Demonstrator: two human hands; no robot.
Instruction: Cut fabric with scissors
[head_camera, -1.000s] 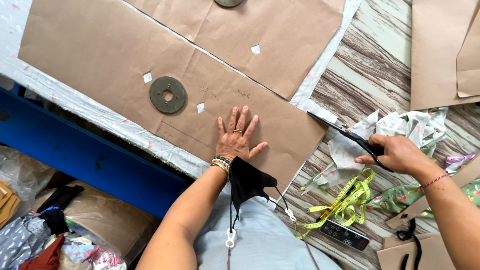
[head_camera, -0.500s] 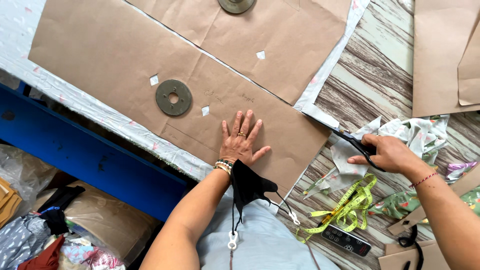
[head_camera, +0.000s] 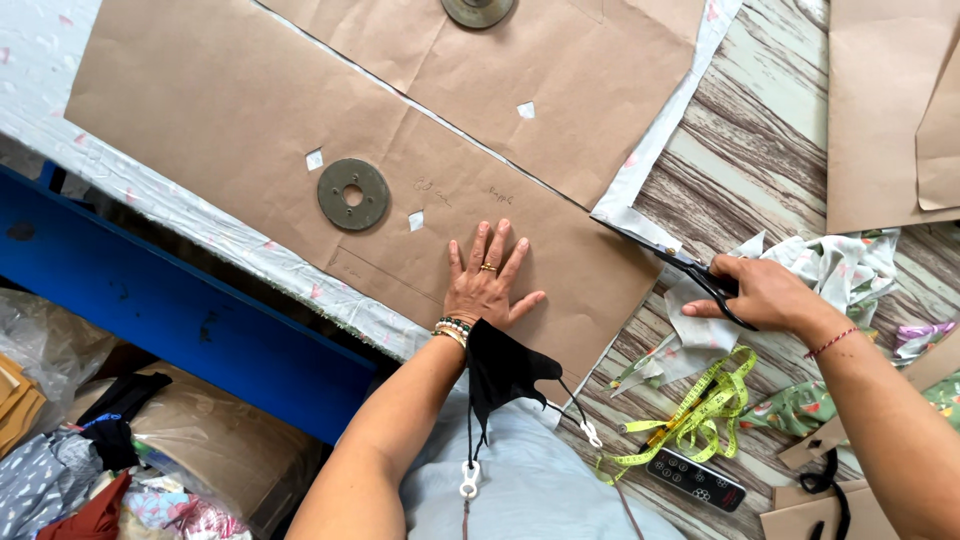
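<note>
Progress along the cut line since a second ago: right hand closer now to the large brown paper pattern sheet, carrying the black-handled scissors a little further up the sheet's right edge, blades pointing up and left towards the white pink-flecked fabric under the paper. Fingers closed through the scissor loops, grip firm. Gap between the blades impossible to tell, with the tips lying against the fabric edge.

Left hand unchanged: palm down, fingers spread wide and flat on the lower right part of the paper sheet, holding nothing, only pressing paper and fabric onto the pale wood-grain tabletop. Ring and beaded bracelets on show, black cloth face mask hanging just below the wrist.

Round grey metal disc with a centre hole in the same spot on the paper, to the left of the spread hand. Second such disc half out of view at the top, on the upper paper sheet. No visible slip of paper against fabric between the pictures, judging by the small cut-out notches.

Meaning for the work in hand: cut apparently lengthened slightly along the paper's edge, pattern kept in place under hand and weights. Loose pile of white and printed fabric offcuts behind the right hand. Yellow measuring tape and black remote-like device nearer the body, both apart from the blades.
</note>
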